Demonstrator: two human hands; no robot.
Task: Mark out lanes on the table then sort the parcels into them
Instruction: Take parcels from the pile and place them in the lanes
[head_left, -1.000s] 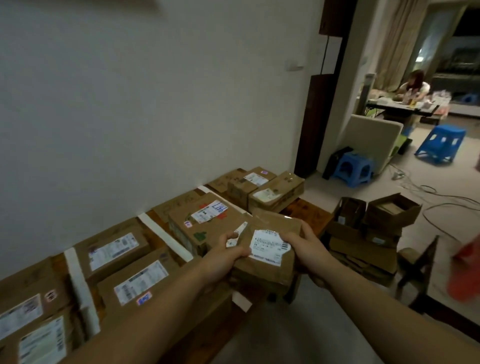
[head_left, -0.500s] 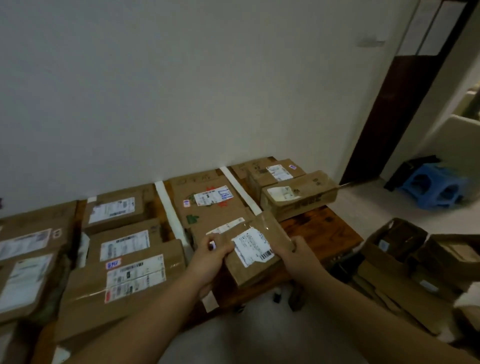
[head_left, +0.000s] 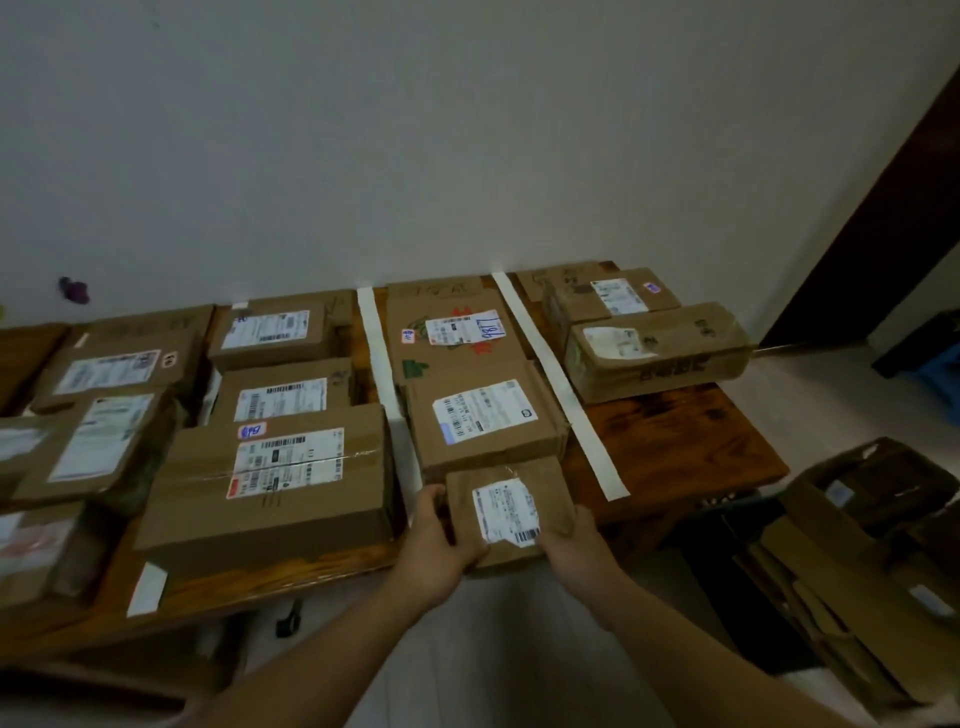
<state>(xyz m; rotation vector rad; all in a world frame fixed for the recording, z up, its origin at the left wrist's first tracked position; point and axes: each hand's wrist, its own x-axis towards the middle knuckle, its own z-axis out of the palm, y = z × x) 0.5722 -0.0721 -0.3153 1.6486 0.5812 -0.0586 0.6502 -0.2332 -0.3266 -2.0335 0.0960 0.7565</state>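
A small brown parcel (head_left: 506, 506) with a white label sits at the front edge of the wooden table (head_left: 675, 441), in the lane between two white tape strips (head_left: 558, 384) (head_left: 382, 374). My left hand (head_left: 436, 545) grips its left side and my right hand (head_left: 576, 545) grips its right side. Behind it in the same lane lie two larger labelled parcels (head_left: 483, 421) (head_left: 452, 327). The right lane holds two parcels (head_left: 654, 348) at the back. Several parcels (head_left: 270, 478) fill the lanes to the left.
A pale wall runs close behind the table. Opened cardboard boxes (head_left: 872, 551) are heaped on the floor at the right. A dark door frame (head_left: 883, 208) and a blue stool (head_left: 940, 364) stand at the far right. A loose tape piece (head_left: 147, 590) lies at the front left edge.
Both hands have carried the small parcel down onto the table's front edge in the middle lane. The view has swung left and down toward the table.
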